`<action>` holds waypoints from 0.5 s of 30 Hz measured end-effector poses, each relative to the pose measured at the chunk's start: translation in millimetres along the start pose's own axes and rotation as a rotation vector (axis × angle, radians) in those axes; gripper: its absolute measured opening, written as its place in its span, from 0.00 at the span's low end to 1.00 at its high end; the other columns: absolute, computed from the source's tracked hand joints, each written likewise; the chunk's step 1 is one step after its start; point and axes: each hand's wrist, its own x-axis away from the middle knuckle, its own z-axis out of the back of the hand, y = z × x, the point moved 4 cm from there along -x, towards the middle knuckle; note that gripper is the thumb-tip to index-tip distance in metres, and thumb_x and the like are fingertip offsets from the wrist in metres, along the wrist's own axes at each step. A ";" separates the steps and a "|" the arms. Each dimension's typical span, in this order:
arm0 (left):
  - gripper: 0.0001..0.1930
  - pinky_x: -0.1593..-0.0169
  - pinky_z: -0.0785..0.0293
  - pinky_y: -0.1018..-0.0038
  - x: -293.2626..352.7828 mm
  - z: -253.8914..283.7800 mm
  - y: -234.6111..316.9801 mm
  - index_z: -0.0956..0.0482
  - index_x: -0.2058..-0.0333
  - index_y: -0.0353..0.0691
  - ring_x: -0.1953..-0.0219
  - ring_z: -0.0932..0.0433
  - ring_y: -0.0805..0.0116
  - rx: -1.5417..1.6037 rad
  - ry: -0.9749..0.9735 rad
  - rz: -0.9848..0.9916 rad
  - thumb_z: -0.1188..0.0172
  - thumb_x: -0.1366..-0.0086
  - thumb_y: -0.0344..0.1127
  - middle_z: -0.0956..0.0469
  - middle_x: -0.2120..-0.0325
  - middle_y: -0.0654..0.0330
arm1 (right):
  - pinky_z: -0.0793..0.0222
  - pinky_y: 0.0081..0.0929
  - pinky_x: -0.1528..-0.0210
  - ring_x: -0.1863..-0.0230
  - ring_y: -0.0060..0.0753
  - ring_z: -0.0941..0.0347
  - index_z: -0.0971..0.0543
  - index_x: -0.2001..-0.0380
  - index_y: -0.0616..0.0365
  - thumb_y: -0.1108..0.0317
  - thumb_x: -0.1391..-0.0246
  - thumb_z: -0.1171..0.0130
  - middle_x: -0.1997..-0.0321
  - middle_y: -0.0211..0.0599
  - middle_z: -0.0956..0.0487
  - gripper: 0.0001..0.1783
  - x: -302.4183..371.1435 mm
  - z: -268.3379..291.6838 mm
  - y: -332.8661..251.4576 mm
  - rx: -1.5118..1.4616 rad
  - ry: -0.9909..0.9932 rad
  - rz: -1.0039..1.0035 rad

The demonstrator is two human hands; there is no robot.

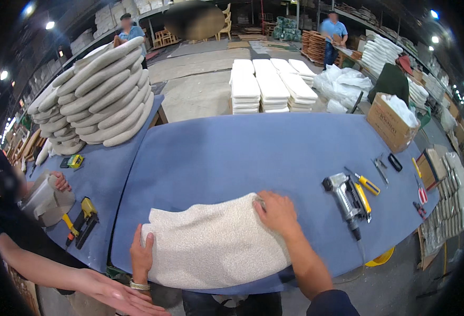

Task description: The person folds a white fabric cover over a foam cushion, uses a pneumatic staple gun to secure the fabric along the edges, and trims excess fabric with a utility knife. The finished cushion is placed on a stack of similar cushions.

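A cream, nubby piece of upholstery fabric lies at the near edge of the blue-covered table, its far edge wavy. Whether it wraps a pad underneath cannot be seen. My left hand grips its left edge, with the thumb on top and a watch on the wrist. At the far right corner, my right hand is closed on the fabric, fingers curled over its edge. Another person's bare arm reaches in from the left, its hand passing over my left wrist.
To the right lie a pneumatic stapler with a hose, a yellow screwdriver, pliers, red-handled scissors and a cardboard box. Grey cushions are piled left, near another staple gun. White pads stand beyond the table.
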 end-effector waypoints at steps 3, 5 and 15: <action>0.33 0.38 0.31 0.59 -1.5 -4.2 -9.2 0.31 0.37 0.30 0.40 0.26 0.40 -0.075 -0.007 0.110 0.45 0.28 0.53 0.25 0.44 0.35 | 0.28 0.48 0.49 0.53 0.54 0.22 0.20 0.51 0.55 0.54 0.39 0.42 0.54 0.47 0.18 0.20 -3.2 -15.3 2.3 0.061 -0.087 -0.050; 0.35 0.39 0.31 0.56 -1.7 0.9 0.5 0.29 0.39 0.32 0.41 0.26 0.36 -0.119 -0.046 0.289 0.46 0.29 0.59 0.24 0.45 0.34 | 0.29 0.49 0.46 0.49 0.54 0.23 0.21 0.49 0.55 0.54 0.39 0.42 0.50 0.47 0.19 0.21 -7.4 -11.8 -0.2 -0.051 -0.088 -0.133; 0.41 0.40 0.33 0.47 7.9 -1.5 7.9 0.26 0.43 0.35 0.45 0.26 0.31 -0.247 -0.066 0.584 0.52 0.34 0.71 0.22 0.49 0.35 | 0.42 0.45 0.29 0.29 0.57 0.38 0.38 0.30 0.62 0.47 0.37 0.42 0.27 0.60 0.38 0.41 47.6 6.9 -5.8 0.193 -0.301 -0.142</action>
